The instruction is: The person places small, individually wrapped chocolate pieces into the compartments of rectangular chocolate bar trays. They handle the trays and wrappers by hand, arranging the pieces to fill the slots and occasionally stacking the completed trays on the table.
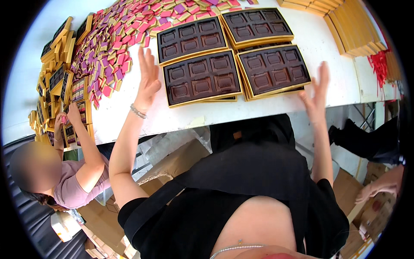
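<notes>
Before me on the white table stand several stacks of shallow gold-edged boxes, pushed close together. Each top box, such as the near-left box (pixel 202 77) and the near-right box (pixel 274 70), has a dark brown plastic insert with several hollows and nothing in them. My left hand (pixel 148 78) is held up just beside the left stacks, fingers stretched, holding nothing. To the right of the near-right stack, my right hand (pixel 317 95) is raised with fingers spread and nothing in it. Whether either hand touches a box I cannot tell.
A large heap of small pink, purple and gold wrapped pieces (pixel 116 47) covers the far left. Beyond it lie piled gold boxes (pixel 56 82), where a co-worker's hands (pixel 69 115) work. Stacked gold boxes (pixel 351 28) and red tassels (pixel 379 69) are at right; cardboard boxes (pixel 172 159) below.
</notes>
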Demonstrator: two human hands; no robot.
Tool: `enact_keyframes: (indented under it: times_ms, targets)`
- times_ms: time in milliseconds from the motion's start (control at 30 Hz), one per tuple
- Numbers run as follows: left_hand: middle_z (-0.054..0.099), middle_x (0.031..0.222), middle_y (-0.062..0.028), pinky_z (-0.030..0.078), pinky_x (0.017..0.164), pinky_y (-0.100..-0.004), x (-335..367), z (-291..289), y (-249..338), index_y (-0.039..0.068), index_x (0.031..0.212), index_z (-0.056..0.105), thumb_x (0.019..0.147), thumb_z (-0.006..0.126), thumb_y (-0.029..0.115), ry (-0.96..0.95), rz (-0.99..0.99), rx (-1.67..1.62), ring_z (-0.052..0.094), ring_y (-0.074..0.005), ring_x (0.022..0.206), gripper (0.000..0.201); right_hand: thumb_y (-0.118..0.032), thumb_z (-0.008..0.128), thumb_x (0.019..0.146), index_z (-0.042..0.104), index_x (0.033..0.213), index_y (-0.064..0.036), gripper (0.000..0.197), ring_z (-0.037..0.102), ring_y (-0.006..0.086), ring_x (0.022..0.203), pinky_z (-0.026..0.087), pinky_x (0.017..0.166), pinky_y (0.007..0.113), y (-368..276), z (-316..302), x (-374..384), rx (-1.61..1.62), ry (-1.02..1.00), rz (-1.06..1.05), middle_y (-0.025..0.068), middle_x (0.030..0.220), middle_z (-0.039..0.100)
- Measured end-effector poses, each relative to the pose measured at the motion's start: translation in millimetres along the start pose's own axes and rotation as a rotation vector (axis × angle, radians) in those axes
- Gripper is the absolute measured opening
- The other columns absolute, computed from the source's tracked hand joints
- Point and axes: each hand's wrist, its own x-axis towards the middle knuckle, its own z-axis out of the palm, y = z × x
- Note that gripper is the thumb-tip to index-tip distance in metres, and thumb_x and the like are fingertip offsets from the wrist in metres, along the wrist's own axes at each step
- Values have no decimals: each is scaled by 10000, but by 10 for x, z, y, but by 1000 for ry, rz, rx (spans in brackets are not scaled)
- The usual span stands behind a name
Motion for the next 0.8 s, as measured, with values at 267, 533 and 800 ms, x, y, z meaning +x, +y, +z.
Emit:
enact_keyframes:
  times_ms: [267, 533, 800]
  targets:
    - [69, 1653, -114, 230, 1186, -403, -160, 702, 84, 188, 1600, 26, 943, 615, 257, 218, -53, -236, 162, -240, 1501, 885, -438, 558, 971, 276, 1539, -49, 744, 351, 345, 1427, 279, 1165, 430, 166, 305, 255, 307, -120, 31, 186, 1552, 344]
    - [0, 1658, -88, 255, 1185, -392, 454, 523, -73, 173, 1594, 8, 944, 623, 344, 369, 86, -255, 196, -239, 1493, 912, -573, 328, 1020, 211, 1574, -119, 726, 265, 285, 1471, 227, 1194, 428, 627, 630, 1486, 1116, -297, 416, 132, 1608, 243]
    - [343, 1516, -85, 379, 1094, -335, 312, 719, 122, 35, 1499, 331, 976, 575, 183, 417, -204, -304, 423, -204, 1336, 596, -491, 558, 946, 284, 1520, 17, 815, 378, 256, 1409, 263, 1180, 383, 526, 665, 1369, 1108, -402, 367, 177, 1532, 357]
